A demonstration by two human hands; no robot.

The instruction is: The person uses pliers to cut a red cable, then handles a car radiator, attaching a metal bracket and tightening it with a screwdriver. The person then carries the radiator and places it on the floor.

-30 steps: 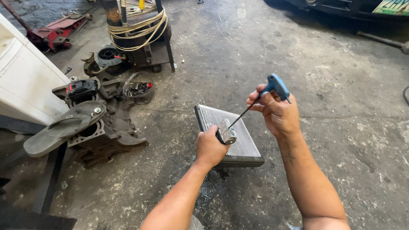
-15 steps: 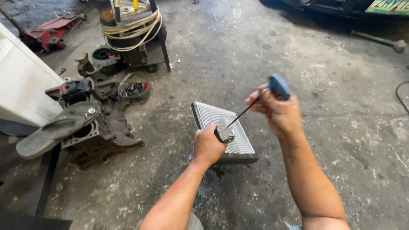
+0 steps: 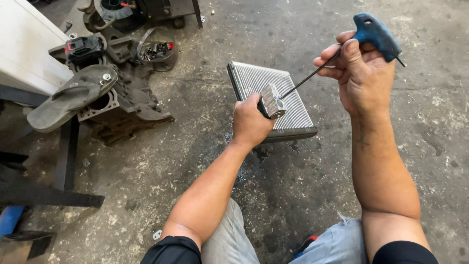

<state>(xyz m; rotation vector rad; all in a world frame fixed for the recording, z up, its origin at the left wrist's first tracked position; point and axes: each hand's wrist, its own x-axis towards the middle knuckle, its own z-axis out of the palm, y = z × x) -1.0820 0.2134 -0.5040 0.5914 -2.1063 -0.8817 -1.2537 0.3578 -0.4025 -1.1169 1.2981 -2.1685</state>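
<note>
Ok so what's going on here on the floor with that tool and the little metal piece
A person sits on a concrete floor. Their left hand grips a small silver metal block, held over a finned radiator-like core lying flat on the ground. Their right hand holds a blue T-handle wrench, its thin shaft angled down with the tip at the block. To the left sit a dark engine part with a grey sandal resting on it.
</note>
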